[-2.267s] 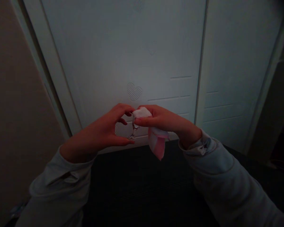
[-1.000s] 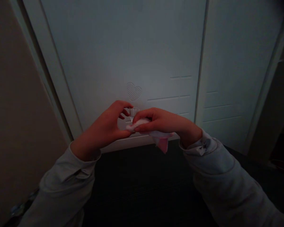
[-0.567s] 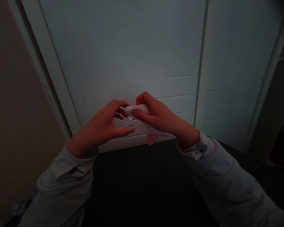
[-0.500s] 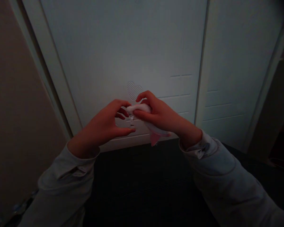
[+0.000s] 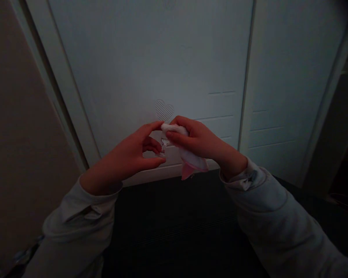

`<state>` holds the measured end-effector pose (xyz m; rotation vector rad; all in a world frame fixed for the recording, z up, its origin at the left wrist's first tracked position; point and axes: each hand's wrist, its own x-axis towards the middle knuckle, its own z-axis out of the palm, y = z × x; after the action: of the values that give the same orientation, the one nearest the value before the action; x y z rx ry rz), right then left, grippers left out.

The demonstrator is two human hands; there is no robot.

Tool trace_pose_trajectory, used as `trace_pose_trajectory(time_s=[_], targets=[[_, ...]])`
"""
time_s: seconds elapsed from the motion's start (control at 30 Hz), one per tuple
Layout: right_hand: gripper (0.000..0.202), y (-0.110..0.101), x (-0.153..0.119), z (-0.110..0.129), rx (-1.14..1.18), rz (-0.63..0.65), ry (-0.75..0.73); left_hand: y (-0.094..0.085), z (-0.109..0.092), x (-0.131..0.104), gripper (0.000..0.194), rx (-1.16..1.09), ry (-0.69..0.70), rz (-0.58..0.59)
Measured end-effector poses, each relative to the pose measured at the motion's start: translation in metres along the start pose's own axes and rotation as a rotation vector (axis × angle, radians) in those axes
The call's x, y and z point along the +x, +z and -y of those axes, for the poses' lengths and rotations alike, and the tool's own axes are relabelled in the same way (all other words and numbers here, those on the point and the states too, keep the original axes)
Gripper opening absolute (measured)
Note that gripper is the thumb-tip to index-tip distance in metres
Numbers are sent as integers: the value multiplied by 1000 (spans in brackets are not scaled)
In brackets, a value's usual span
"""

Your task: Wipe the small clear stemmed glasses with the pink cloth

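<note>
In the middle of the head view, my right hand (image 5: 194,135) is closed around a soft white and pink cloth (image 5: 193,158). The thumb presses on its white upper part, and a pink corner hangs below the palm. Facing it, my left hand (image 5: 133,150) curves with thumb and fingers apart around a small clear, shiny thing (image 5: 163,144), whose kind I cannot make out. The left index fingertip touches or nearly touches the cloth's white end. Some of the clear thing is hidden by the cloth and fingers.
Pale panel doors (image 5: 150,65) with an engraved heart (image 5: 164,110) and grooves stand behind the hands. Below lies a dark surface (image 5: 174,224). A brownish wall (image 5: 14,135) rises at the left, with blurred small items (image 5: 23,255) low beside it.
My right fingers have closed down over the cloth, and its white end has risen slightly. The left index finger has straightened up to the cloth; more of the clear thing shows.
</note>
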<state>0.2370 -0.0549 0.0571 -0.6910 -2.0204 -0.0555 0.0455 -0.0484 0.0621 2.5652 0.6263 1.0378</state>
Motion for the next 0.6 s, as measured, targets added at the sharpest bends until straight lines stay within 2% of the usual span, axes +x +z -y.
trace_pose_trajectory(time_s=[0.13,0.3,0.47,0.6], targets=[[17,1,1,-3,28,-35,-19,0,-3,2,56,-11,-5,-6],[19,3,3,-2,85,-42,-39,-3,-3,4,34,168,-57,-5],[19,4,2,4,120,12,20,-4,-4,4,27,253,-50,-18],[17,4,3,7,48,-9,20,-3,-5,4,26,327,-14,-34]])
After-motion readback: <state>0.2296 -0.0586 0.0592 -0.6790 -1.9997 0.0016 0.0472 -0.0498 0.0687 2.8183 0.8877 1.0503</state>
